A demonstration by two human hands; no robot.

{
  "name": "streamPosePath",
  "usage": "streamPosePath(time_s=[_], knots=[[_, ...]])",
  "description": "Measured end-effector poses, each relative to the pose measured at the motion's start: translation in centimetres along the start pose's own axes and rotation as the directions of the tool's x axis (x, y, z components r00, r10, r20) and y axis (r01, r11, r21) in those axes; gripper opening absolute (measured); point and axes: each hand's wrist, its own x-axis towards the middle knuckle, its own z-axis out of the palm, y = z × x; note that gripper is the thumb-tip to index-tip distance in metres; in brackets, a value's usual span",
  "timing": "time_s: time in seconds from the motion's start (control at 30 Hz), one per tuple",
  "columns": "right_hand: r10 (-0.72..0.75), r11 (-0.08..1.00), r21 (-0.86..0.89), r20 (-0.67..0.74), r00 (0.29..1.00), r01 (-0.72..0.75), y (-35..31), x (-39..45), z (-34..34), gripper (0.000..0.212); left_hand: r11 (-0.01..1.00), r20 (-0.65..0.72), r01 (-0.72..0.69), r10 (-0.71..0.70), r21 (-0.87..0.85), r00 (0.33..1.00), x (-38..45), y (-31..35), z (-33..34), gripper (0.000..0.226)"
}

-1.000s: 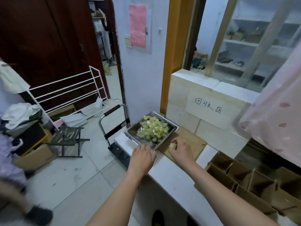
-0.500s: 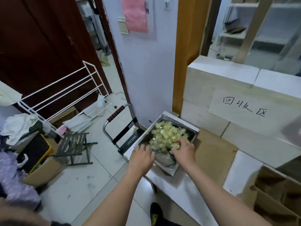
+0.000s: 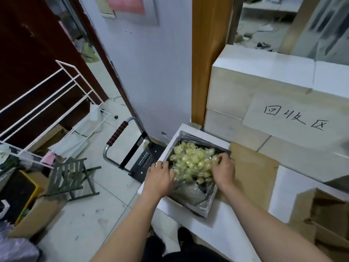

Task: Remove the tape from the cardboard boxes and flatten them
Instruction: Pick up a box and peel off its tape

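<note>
Tray (image 3: 208, 208) of tape wads (image 3: 192, 161) between hands | left hand (image 3: 158, 178) flat on rim | right hand (image 3: 223, 170) curled into wads

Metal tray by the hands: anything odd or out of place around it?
The metal tray sits askew on the white counter, its near-left corner at the counter edge. The yellowish balled tape is heaped toward the far end. Left hand rests on the rim; right hand is in the pile. Nothing spilled.

The right hand (image 3: 223, 168), which a second ago rests on the brown board (image 3: 253, 167) beside the tray (image 3: 205, 207), now lies in the pale yellow pieces (image 3: 192, 161). The left hand (image 3: 159, 178) now reaches over the tray's near rim, touching the pile.
</note>
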Motion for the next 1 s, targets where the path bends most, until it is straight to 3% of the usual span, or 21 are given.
streamPosePath(time_s=[0.27,0.53,0.7,0.8,1.0], knots=[[0.158,0.986,-0.063,0.016,0.987,-0.156,0.5,3.2,0.9,0.006,0.995,-0.052,-0.098,0.098,-0.001,0.994,4.2,1.5,-1.1,0.041],[0.095,0.959,-0.277,0.088,0.992,-0.067,-1.4,4.5,1.8,0.025,0.981,-0.046,-0.196,0.195,0.001,0.980,7.5,2.1,-2.4,0.049],[0.139,0.977,-0.172,0.087,0.986,-0.123,-2.1,4.5,1.3,0.025,0.975,-0.042,-0.222,0.222,0.017,0.974,8.2,1.9,-2.8,0.049],[0.096,0.951,-0.306,0.149,0.984,-0.047,-2.5,4.2,0.6,0.037,0.977,-0.016,-0.213,0.213,0.023,0.977,8.4,1.8,-2.7,0.051],[0.042,0.784,-0.600,0.305,0.951,0.158,-3.8,2.3,-0.5,0.062,0.978,0.018,-0.190,0.189,0.084,0.982,7.6,2.1,-1.8,0.051]])
